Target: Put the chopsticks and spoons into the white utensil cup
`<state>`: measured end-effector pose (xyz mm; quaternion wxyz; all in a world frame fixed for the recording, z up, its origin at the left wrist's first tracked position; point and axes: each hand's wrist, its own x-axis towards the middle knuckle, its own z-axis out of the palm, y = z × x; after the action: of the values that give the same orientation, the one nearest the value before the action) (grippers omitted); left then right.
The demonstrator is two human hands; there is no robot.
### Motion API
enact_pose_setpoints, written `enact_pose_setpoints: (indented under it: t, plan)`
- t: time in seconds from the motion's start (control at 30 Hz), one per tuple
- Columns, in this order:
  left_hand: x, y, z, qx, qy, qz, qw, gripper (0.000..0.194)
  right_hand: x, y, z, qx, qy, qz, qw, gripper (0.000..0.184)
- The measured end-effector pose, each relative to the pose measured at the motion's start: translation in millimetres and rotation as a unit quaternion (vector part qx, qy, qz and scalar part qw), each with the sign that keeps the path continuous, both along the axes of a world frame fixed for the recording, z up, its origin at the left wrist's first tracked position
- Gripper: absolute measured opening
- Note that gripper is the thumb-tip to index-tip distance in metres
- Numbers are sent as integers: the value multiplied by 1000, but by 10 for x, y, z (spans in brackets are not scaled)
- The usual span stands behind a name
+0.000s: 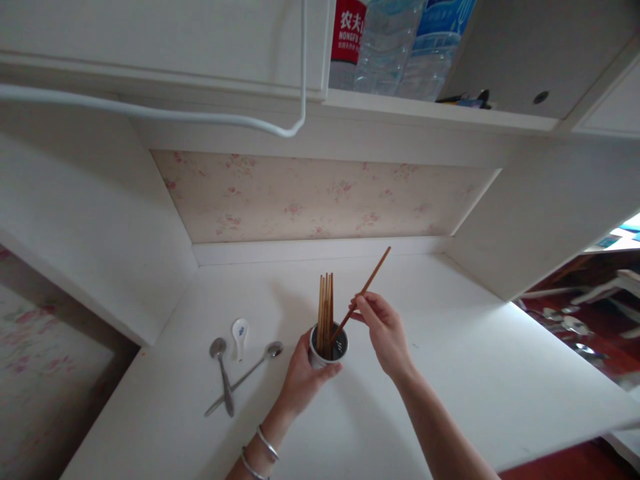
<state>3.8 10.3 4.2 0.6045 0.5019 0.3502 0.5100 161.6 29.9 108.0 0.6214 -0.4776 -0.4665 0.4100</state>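
My left hand (303, 381) is wrapped round a round utensil holder (316, 360) with a pale rim and a dark inside. Several wooden chopsticks (325, 307) stand upright in it, bunched toward its left side. Between thumb and fingers, my right hand (383, 327) pinches a single chopstick (376, 268). That chopstick slants up to the right, and its lower end is inside the holder. To the left lie a white ceramic spoon (240, 330) with a blue mark and two metal spoons, one spoon (223, 373) crossing over the other, longer-handled spoon (253, 369).
The white tabletop (450, 373) runs back to a wall panel with floral wallpaper (320, 197). Overhead is a shelf (450, 117) with plastic bottles (390, 43). A white cable (200, 117) hangs across the upper left. White side panels (540, 207) flank the table.
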Motion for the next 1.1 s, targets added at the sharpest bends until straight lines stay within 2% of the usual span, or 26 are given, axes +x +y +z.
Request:
enact_pose_setpoints:
  t: [0.1,0.23,0.47,0.67,0.83,0.97,1.1]
  plan:
    - [-1,1,-12,-9,-4,-3,1000,76,64,-46,175,60,-28,-49,997,19]
    - [6,0,-31,-15,-5,-3,1000,76,132,-70,297,101,-10,-49,994,15]
    - [-1,0,-23,1,14,6,1000,74,103,-93,267,126,-36,-53,990,13]
    - [-6,-1,-22,-9,14,2,1000,75,77,-138,272,124,9,-5,992,18]
    - [-2,0,-33,-5,13,8,1000,76,122,-89,167,49,76,40,995,27]
    - [-3,2,-27,1,16,7,1000,75,147,6,-17,15,74,-2,997,24]
    - [3,0,-35,0,12,6,1000,75,127,67,-116,32,94,-25,995,46]
